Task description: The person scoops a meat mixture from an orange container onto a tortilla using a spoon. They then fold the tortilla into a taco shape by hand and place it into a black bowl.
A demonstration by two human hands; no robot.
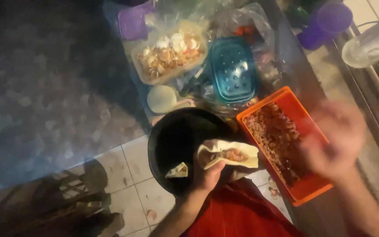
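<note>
Fingers of the left hand (pixel 207 173) are curled up under a folded round of dough (pixel 229 154), cupping it like a little taco so you can see the reddish-brown filling sitting in the fold. That hand has a proper hold on it, palm underneath and fingertips tucked behind the far side.

Right hand (pixel 336 140) is pretty blurred, so I honestly can't tell how far its fingers are open or whether they've got anything pinched in them. It's hanging over the near right part of the orange tub (pixel 312 193), which is full of the same minced filling (pixel 273 136).

Just past the left fingers, and partly under the dough, is a big black bowl (pixel 172 140) with one small folded piece of dough (pixel 178 171) lying in the bottom of it. Further out from the fingers there's a pale dough ball (pixel 161 98), a teal lidded container (pixel 233 70) and a clear tray of what look like eggshells (pixel 169 52). Way out beyond those, a purple jug (pixel 132 22) on one side and a purple cup (pixel 325 22) on the other, all crowded onto the worktop (pixel 294 66). Red cloth (pixel 237 210) shows right below the left wrist, with tiled floor (pixel 132 175) off to that hand's outer side.
</note>
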